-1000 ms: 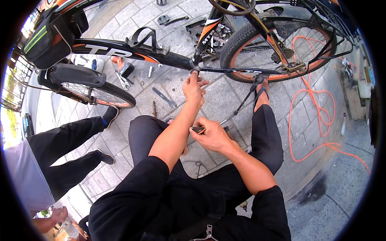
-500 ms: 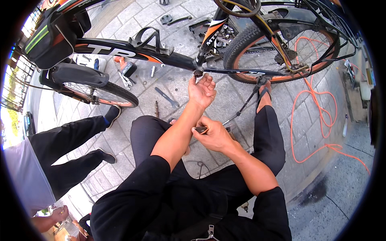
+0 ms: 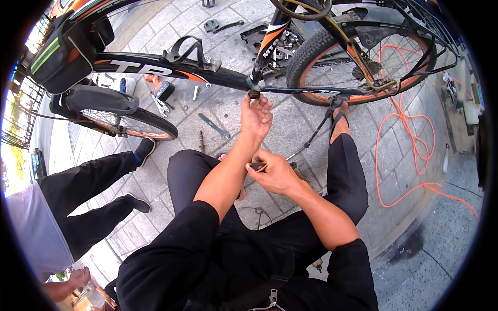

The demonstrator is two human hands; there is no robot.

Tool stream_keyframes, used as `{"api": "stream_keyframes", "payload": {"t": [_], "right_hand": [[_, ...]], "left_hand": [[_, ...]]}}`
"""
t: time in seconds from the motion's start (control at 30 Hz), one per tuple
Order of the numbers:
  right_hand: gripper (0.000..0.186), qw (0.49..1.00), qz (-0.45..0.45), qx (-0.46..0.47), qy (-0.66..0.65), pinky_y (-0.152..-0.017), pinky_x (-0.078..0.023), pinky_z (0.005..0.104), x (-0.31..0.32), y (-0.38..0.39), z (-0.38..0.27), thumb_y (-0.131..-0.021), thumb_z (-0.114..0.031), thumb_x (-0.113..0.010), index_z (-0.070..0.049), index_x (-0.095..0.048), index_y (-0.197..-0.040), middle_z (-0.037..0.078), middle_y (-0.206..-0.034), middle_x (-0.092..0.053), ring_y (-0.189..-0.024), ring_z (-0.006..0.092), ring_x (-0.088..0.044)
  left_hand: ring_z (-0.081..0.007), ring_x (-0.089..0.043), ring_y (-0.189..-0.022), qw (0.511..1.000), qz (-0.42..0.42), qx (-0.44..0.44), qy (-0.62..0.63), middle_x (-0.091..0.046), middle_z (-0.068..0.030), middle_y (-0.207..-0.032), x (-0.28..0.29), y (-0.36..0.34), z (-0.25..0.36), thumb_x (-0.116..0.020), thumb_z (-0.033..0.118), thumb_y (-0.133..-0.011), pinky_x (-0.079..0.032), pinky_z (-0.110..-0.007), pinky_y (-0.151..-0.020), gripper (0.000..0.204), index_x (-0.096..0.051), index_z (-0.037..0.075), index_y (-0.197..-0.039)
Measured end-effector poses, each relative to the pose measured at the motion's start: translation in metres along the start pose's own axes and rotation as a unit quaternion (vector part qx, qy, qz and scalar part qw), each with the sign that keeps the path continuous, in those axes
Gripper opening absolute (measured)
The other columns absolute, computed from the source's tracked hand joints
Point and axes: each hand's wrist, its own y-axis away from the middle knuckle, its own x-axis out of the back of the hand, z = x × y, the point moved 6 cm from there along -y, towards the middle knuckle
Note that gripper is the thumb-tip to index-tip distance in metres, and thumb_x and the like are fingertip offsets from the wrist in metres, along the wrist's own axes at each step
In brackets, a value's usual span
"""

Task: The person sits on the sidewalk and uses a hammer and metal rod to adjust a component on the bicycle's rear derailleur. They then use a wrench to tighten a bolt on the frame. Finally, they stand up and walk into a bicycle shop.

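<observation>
a black bicycle with orange and white markings [image 3: 225, 78] spans the top of my view, on grey paving slabs [image 3: 290, 122]. to my left stands another person in black trousers [image 3: 88, 173]. a long, thin orange cord [image 3: 428, 185] lies in loops on my right. beyond the frame sits a dark tray [image 3: 249, 35] of metal tools, and near the front wheel lies an orange-and-black power tool [image 3: 164, 90]. my left hand [image 3: 256, 118] is palm up beneath the frame, fingers loosely curled; my right hand [image 3: 277, 173] is closed, just beside my left forearm. a flat grey spanner [image 3: 213, 126] lies on the slabs left of my left hand. my right thumb and fingers pinch a short dark object with an orange edge [image 3: 257, 166], mostly hidden. my left fingertips meet a dark round fitting [image 3: 253, 95] at the frame's lowest joint; i cannot tell whether they grip it.
</observation>
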Motion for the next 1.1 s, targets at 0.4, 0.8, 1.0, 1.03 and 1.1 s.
{"api": "stream_keyframes", "payload": {"t": [0.4, 0.8, 1.0, 1.03, 1.1], "right_hand": [[0.026, 1.000, 0.002, -0.002, -0.012, -0.066, -0.052, 0.0403, -0.002, -0.002, 0.003, -0.084, -0.018, -0.076, 0.000, -0.060, -0.093, 0.016, -0.077, -0.069, -0.070, 0.0289, -0.070], [0.025, 1.000, -0.002, 0.010, -0.008, -0.066, -0.052, 0.0408, -0.005, -0.004, 0.007, -0.084, -0.018, -0.075, 0.001, -0.059, -0.093, 0.016, -0.077, -0.068, -0.071, 0.0297, -0.070], [0.025, 1.000, 0.003, 0.004, -0.016, -0.065, -0.051, 0.0409, -0.003, -0.002, 0.005, -0.084, -0.018, -0.075, 0.000, -0.060, -0.092, 0.016, -0.076, -0.068, -0.071, 0.0304, -0.069], [0.024, 1.000, 0.005, 0.003, -0.014, -0.065, -0.051, 0.0408, -0.002, -0.002, 0.005, -0.084, -0.018, -0.075, 0.000, -0.059, -0.091, 0.016, -0.076, -0.068, -0.071, 0.0304, -0.069], [0.025, 1.000, 0.002, 0.009, -0.013, -0.065, -0.051, 0.0409, -0.002, -0.001, 0.006, -0.084, -0.018, -0.074, 0.000, -0.059, -0.091, 0.015, -0.076, -0.068, -0.072, 0.0302, -0.069]], "left_hand": [[-0.0210, -0.072, -0.083, 0.997, 0.034, 0.059, -0.043, -0.062, -0.0008, -0.083, -0.012, 0.015, -0.004, -0.049, 0.056, -0.102, -0.032, -0.024, -0.040, 0.046, -0.060, 0.011, -0.104], [-0.0156, -0.066, -0.074, 0.999, 0.001, 0.013, 0.031, -0.061, 0.0001, -0.081, -0.005, -0.001, -0.004, -0.046, 0.053, -0.103, -0.031, -0.024, -0.040, 0.043, -0.060, 0.013, -0.096], [-0.0138, -0.060, -0.068, 0.982, -0.091, 0.085, 0.143, -0.059, 0.0016, -0.078, -0.013, -0.001, -0.017, -0.038, 0.052, -0.102, -0.032, -0.027, -0.042, 0.045, -0.059, 0.014, -0.092], [-0.0155, -0.061, -0.068, 0.986, -0.075, 0.088, 0.120, -0.060, 0.0010, -0.078, -0.011, 0.001, -0.018, -0.037, 0.054, -0.101, -0.032, -0.027, -0.042, 0.047, -0.059, 0.013, -0.090], [-0.0182, -0.063, -0.069, 0.996, -0.025, 0.085, 0.033, -0.060, -0.0002, -0.079, 0.002, 0.007, -0.017, -0.037, 0.056, -0.100, -0.033, -0.028, -0.043, 0.050, -0.059, 0.012, -0.090]]}}
